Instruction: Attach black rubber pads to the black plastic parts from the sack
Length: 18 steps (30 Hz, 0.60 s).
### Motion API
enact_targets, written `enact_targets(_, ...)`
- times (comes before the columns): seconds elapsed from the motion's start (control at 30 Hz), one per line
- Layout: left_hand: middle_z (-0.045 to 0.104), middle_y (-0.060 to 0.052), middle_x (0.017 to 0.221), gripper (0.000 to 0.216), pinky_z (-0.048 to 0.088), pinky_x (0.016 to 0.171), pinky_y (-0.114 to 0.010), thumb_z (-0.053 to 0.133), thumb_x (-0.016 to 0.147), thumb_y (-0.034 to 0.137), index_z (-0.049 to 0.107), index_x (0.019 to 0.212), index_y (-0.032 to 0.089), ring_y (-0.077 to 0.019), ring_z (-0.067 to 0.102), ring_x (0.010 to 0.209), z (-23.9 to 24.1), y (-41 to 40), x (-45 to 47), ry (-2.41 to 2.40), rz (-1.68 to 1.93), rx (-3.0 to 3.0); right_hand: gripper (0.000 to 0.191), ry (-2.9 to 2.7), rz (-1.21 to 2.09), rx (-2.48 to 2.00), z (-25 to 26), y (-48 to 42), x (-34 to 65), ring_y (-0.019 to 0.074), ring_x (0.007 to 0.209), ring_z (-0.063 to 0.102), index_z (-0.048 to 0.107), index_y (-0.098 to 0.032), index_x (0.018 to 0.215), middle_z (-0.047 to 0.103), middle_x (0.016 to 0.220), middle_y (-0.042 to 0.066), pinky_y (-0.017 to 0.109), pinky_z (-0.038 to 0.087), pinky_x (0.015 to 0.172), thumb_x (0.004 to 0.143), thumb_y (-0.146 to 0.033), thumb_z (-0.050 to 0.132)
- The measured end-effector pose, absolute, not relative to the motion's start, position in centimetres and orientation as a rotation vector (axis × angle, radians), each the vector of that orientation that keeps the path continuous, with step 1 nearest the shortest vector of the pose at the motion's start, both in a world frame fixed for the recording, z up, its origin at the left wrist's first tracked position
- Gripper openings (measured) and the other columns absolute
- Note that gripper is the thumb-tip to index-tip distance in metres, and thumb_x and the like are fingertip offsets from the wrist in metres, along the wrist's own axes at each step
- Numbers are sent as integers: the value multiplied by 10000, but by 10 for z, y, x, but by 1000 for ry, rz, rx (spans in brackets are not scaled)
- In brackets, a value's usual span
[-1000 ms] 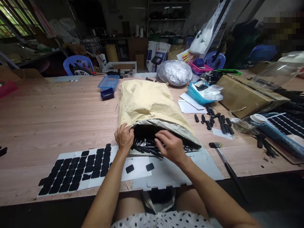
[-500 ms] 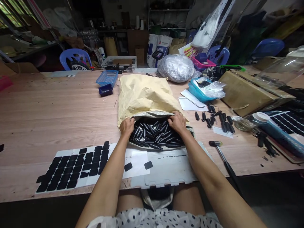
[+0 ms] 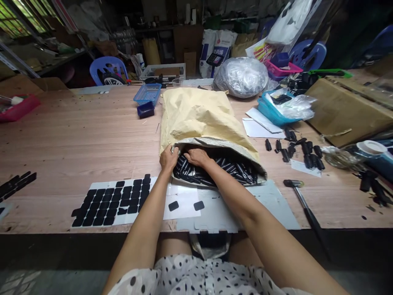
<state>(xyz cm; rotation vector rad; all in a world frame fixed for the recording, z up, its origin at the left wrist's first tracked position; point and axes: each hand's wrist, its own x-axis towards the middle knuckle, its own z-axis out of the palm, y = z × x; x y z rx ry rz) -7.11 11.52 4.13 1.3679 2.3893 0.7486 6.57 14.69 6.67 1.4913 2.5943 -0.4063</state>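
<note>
A tan paper sack lies on the wooden table with its mouth toward me, full of small black cylindrical parts. My left hand pinches the left edge of the sack's mouth. My right hand reaches into the opening at its left side, fingers curled down among the black parts; what they hold is hidden. A white sheet with rows of black pads lies just left of my arms.
A hammer lies right of the sack, beside several loose black parts. Blue trays, a silvery plastic bag and a cardboard box stand further back. A grey panel lies at the front edge.
My right hand has moved from the right edge of the sack's mouth to its left side, into the parts. The sack's upper flap has dropped lower. The view has shifted.
</note>
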Motion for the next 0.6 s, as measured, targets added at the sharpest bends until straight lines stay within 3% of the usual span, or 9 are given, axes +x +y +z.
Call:
enact_targets(0.2, 721, -102, 1047, 191, 498, 935, -389, 677, 873, 370, 752, 989, 239, -303, 625, 1069, 14, 80, -81, 2410, 929, 1527, 483, 2599, -410, 1471, 58, 123, 92, 280, 1127, 690, 734, -193, 1275, 753, 1234, 155, 362, 481, 935, 1044, -427, 381)
enact_targets(0.37, 686, -85, 1141, 299, 527, 1026, -389, 717, 846, 345, 723, 1128, 244, -267, 634, 1139, -5, 62, -85, 2195, 1151, 1612, 487, 2735, -335, 1530, 55, 107, 103, 305, 1131, 623, 757, -218, 1212, 730, 1234, 157, 429, 457, 957, 1032, -495, 399)
enact_targets(0.6, 583, -151, 1408, 419, 459, 1165, -430, 592, 892, 278, 638, 1303, 206, -288, 550, 1344, -26, 48, -81, 2177, 1296, 1552, 379, 3155, -205, 1312, 30, 67, 71, 301, 1237, 510, 707, -212, 1238, 666, 1323, 136, 456, 382, 1036, 1022, -407, 464)
